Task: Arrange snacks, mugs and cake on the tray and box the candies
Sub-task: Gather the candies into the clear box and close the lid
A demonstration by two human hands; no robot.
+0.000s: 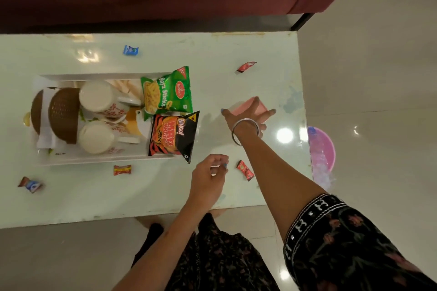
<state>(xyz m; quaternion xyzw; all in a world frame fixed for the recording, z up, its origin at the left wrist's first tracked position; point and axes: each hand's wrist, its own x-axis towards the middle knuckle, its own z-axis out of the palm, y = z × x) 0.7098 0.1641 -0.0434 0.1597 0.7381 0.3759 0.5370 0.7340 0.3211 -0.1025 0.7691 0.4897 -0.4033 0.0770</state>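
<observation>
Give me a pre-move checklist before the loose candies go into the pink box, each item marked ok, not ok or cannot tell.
1. Pink box within reach: ok, right hand spread over it.
2. Box open: cannot tell, the hand hides most of it.
3. Left hand free for a candy: cannot tell, fingers curled, maybe pinching something small.
4. Nearest candy clear to grab: ok, red candy lies alone on the table.
5. All candies boxed: not ok, blue candy among those still out.
</observation>
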